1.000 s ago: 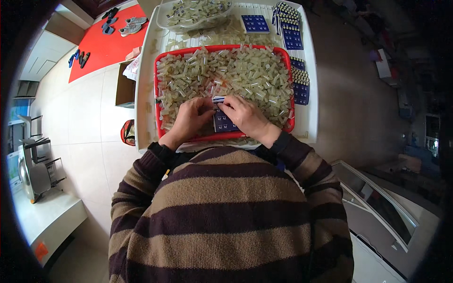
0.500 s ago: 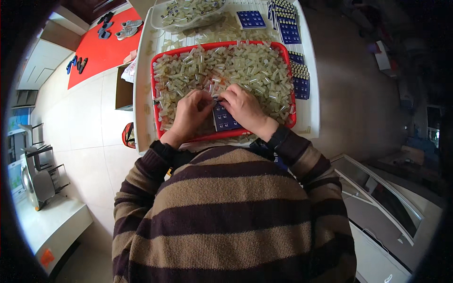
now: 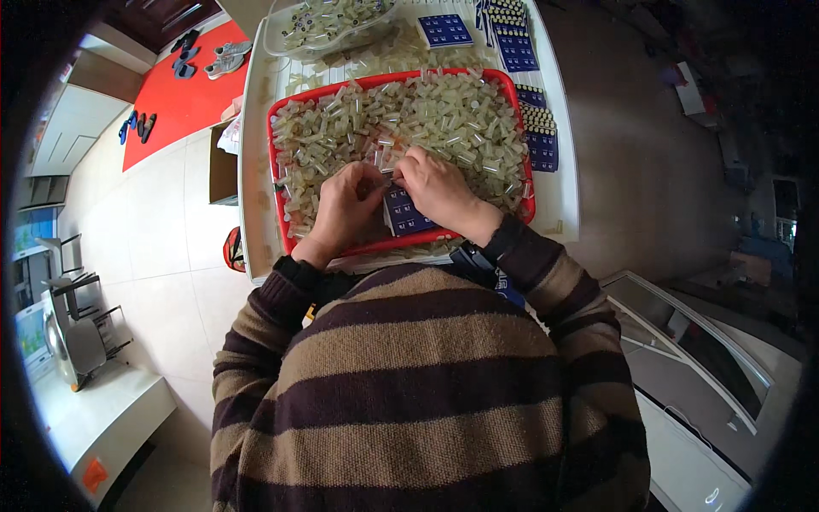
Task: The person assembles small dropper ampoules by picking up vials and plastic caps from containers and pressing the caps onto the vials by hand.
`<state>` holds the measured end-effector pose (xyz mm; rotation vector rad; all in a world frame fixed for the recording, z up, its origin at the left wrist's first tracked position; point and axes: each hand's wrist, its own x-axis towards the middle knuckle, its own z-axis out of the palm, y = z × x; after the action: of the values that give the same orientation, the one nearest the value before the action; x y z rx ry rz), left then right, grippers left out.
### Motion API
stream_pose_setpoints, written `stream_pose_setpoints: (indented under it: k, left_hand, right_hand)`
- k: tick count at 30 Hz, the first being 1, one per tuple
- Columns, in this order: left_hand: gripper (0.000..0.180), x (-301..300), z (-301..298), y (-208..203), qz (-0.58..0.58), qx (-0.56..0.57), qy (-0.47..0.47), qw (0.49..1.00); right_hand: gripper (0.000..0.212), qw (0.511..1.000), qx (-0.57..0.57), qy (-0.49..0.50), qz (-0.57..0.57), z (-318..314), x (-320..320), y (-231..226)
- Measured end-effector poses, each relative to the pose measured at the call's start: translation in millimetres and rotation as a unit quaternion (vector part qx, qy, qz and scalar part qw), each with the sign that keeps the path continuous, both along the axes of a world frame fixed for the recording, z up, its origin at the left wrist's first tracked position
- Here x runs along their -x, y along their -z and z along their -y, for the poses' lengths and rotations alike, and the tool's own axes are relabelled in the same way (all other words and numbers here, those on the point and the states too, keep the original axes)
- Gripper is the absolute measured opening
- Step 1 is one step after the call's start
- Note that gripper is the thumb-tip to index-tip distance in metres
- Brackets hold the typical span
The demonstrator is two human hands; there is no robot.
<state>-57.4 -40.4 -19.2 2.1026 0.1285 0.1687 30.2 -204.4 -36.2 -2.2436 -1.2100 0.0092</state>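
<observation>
Both forearms, in brown/dark striped sleeves [image 3: 589, 294], angle inward over the near edge of the white table [image 3: 559, 200], wrists approx. above the near rim of the red tray [image 3: 273, 158]. L hand [image 3: 345, 203] comes in from the tray's near L corner, knuckles up, fingers curled, thumb toward the R. R hand [image 3: 437, 192] slants in from the near R, back of hand up, fingers bent toward L. Fingertips of both draw in close to each other, nr tray centre; can't tell what, if anything, is pinched btwn them, too small & partly hidden.

Blue card [image 3: 408, 213] w/ white print lies just below the fingertips, btwn the hands, toward the tray's near rim; R hand overlaps its R side, L thumb is just beside its upper L corner.

Pale clear tubes [image 3: 465, 119] fill the tray around & beyond both hands. At the table's far L, a clear tub [image 3: 328, 41] w/ more tubes; to its R, nr far edge, a flat blue stack [image 3: 445, 31]. Blue cards w/ pale-topped rows [image 3: 516, 49] sit at far R corner, similar ones [image 3: 541, 147] along R edge
</observation>
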Motion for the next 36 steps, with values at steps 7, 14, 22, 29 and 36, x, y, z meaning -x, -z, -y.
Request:
stream_pose_setpoints:
  k: [7,14,22,29,36]
  left_hand:
    - [0.014,-10.7,3.2,3.3,-0.059,0.175,-0.05,0.982]
    - [0.018,-16.2,0.2,1.4,-0.171,0.325,-0.099,0.925]
    - [0.015,-15.1,7.0,2.0,-0.171,0.341,-0.13,0.915]
    - [0.015,-15.1,6.7,-5.0,-0.185,0.325,-0.142,0.917]
    - [0.016,-14.6,4.5,-4.0,-0.173,0.331,-0.138,0.917]
  right_hand:
    - [0.012,0.997,-0.071,0.018,-0.039,4.7,-2.9,-6.1]
    - [0.009,0.996,-0.086,-0.004,-0.019,10.0,1.0,-11.3]
    - [0.011,0.99,-0.096,-0.063,0.087,18.9,2.7,-7.6]
    - [0.012,0.986,-0.08,-0.103,0.105,24.2,2.1,-16.1]
    - [0.017,0.988,-0.095,-0.089,0.079,21.9,0.2,-16.1]
